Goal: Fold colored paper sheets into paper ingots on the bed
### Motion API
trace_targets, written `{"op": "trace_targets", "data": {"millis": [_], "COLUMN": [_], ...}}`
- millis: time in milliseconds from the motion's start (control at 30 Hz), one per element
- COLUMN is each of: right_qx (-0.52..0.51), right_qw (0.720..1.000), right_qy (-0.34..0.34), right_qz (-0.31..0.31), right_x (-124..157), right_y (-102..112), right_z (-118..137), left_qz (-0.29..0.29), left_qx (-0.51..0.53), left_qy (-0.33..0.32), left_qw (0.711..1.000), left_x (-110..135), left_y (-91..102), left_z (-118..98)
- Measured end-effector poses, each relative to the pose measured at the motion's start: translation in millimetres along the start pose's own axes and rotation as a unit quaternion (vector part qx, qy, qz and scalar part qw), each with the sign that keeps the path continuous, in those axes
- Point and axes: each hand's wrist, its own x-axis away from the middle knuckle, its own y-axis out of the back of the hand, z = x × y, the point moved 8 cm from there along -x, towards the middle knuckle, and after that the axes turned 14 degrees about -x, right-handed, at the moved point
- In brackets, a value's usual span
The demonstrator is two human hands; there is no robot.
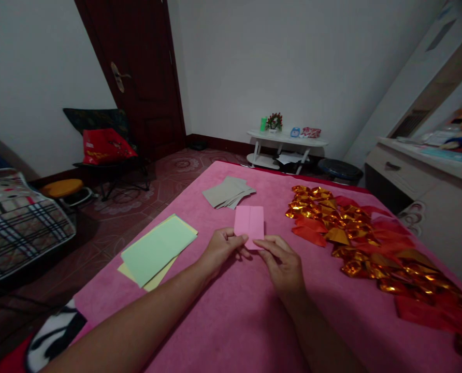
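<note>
A folded sheet of pink paper [249,220] is held upright-looking above the pink cloth, with a crease or seam running down its middle. My left hand [225,246] pinches its lower left corner between thumb and fingers. At the lower right corner, my right hand [283,261] grips the same sheet, thumb and forefinger on its bottom edge. Just beyond the sheet lies a fanned stack of grey paper pieces [229,191]. Left of my left hand, light green sheets [159,248] rest on yellow sheets [159,278].
The pink cloth [231,321] covers the table. Shiny gold and red folded pieces [351,223] spread along its right side. Behind stand a small white table [285,138], a chair with a red bag [106,145] and a dark door [138,67]. A cabinet [421,181] is at right.
</note>
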Motion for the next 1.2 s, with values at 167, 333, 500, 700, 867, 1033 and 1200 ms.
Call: {"op": "trace_targets", "data": {"millis": [167,333,500,700,867,1033,1200], "right_qx": [-0.009,-0.019,-0.062,-0.103,-0.116,-0.127,-0.154], "right_qw": [1.000,0.999,0.994,0.990,0.986,0.983,0.968], "right_qy": [-0.002,-0.037,-0.084,-0.097,-0.117,-0.128,-0.184], "right_qz": [0.011,0.033,-0.013,-0.019,-0.031,-0.031,-0.070], "right_x": [-1,-1,2,1,1,1,6], "right_y": [-3,-8,-2,-2,-1,-1,2], "right_z": [0,-1,-13,-19,-17,-19,-36], "left_qz": [-0.048,-0.060,-0.047,-0.025,-0.006,-0.006,0.002], "left_qx": [-0.024,-0.035,-0.069,-0.032,-0.039,-0.062,-0.078], "left_qy": [-0.004,-0.017,-0.021,0.010,0.019,0.010,0.007], "left_qw": [0.999,0.997,0.996,0.999,0.999,0.998,0.997], "left_x": [2,3,1,1,0,0,1], "left_y": [3.3,1.3,-0.4,0.8,-0.5,-2.0,-4.4], "left_z": [-1,-1,0,0,2,4,4]}}
